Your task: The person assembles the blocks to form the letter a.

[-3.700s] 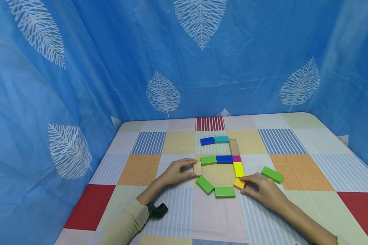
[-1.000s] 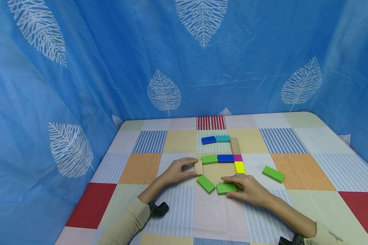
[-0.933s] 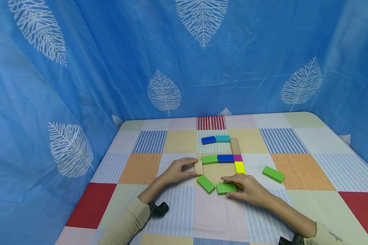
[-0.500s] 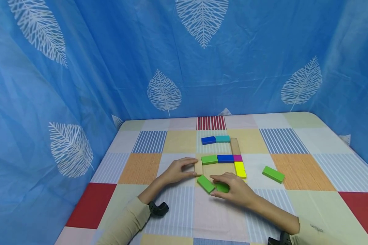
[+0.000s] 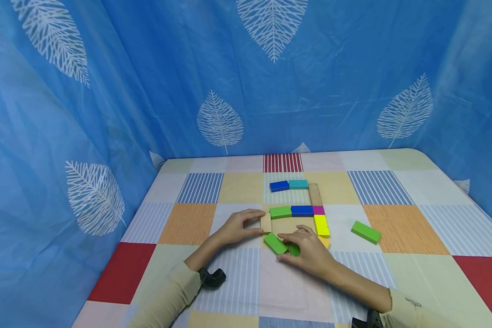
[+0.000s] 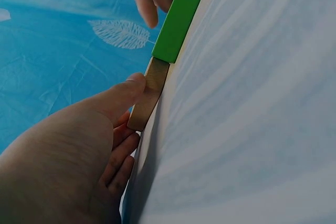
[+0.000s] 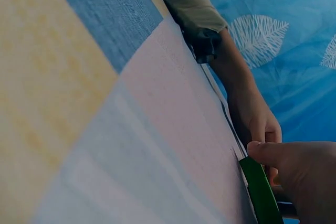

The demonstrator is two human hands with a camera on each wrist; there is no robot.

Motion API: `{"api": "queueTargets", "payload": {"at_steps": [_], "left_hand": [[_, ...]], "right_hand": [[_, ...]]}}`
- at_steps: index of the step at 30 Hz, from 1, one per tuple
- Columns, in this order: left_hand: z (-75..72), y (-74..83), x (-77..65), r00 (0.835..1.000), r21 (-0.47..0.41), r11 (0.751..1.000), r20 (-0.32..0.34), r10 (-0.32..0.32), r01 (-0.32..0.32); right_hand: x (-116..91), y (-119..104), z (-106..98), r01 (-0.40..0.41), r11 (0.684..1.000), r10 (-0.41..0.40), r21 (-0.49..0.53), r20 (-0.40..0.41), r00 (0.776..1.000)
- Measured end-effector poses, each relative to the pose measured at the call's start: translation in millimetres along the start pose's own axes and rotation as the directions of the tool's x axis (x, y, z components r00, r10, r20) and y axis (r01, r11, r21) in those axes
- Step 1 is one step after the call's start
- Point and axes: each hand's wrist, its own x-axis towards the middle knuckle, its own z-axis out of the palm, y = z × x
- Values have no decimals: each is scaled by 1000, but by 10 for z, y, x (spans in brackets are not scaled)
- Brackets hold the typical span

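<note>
In the head view, my left hand (image 5: 238,228) pinches a plain wooden block (image 5: 265,223) between thumb and finger at the left of a ring of blocks. The left wrist view shows my thumb against this wooden block (image 6: 150,94), its end meeting a green block (image 6: 181,19). My right hand (image 5: 309,250) grips the front green block (image 5: 294,249), mostly hidden under it. A slanted green block (image 5: 275,243) lies between the hands. Along the right side run an orange-yellow block (image 5: 324,241), a yellow block (image 5: 321,225) and a magenta block (image 5: 318,210).
A blue block (image 5: 302,211) and a green block (image 5: 280,212) form the ring's far side. Beyond lie a wooden block (image 5: 315,195), a turquoise block (image 5: 298,184) and another blue block (image 5: 279,186). One loose green block (image 5: 366,232) lies at the right on the patchwork cloth (image 5: 410,273).
My right hand has left the orange-yellow block, come round the front green block and shifted left, uncovering the orange-yellow one. The left hand stays on the wooden block.
</note>
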Motion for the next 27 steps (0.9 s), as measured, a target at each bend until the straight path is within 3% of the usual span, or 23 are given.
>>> {"api": "queueTargets", "payload": {"at_steps": [27], "left_hand": [[14,-19,19,1000,-5,1000,-4,2,-2]], "right_hand": [[-5,0,-16,-49,999,49,1,36,998]]}}
